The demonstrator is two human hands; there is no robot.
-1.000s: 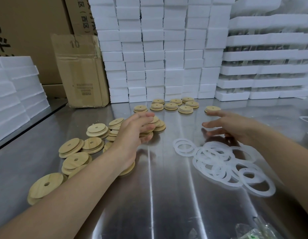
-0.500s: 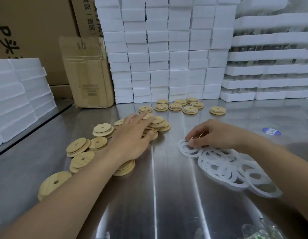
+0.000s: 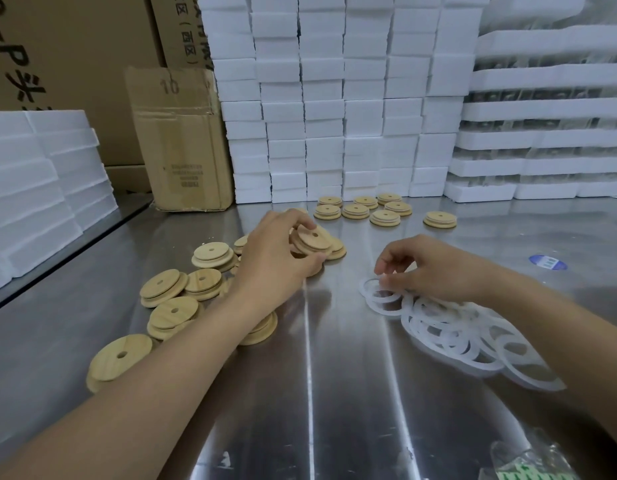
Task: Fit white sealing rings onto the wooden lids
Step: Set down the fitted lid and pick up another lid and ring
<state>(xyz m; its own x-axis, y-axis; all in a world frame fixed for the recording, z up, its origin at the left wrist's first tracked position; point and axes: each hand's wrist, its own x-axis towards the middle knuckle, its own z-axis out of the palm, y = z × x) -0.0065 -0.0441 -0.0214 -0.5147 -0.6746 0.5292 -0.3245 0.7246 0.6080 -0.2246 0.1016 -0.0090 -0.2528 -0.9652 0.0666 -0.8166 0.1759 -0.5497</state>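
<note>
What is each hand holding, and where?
Left hand grips a round wooden lid by its rim; right hand seems to pinch a white sealing ring at its edge.

At frame centre the left hand (image 3: pixel 276 261) grips a tilted wooden lid (image 3: pixel 312 239) above the loose lids (image 3: pixel 168 289) on the bench (image 3: pixel 334 393). To its right, the right hand (image 3: pixel 435 268) is curled, its fingers (image 3: pixel 385 268) pinching a white sealing ring (image 3: pixel 383 296) at the upper-left edge of the ring pile (image 3: pixel 473 341).

Round wooden lids (image 3: pixel 172 311), each with a centre hole, lie heaped at left; a tilted lid (image 3: pixel 312 239) sits gripped in the left hand (image 3: pixel 276 258). Thin white sealing rings (image 3: pixel 452 330) overlap flat at right, the right hand (image 3: pixel 435 268) pinching the end ring (image 3: pixel 381 296)
</note>
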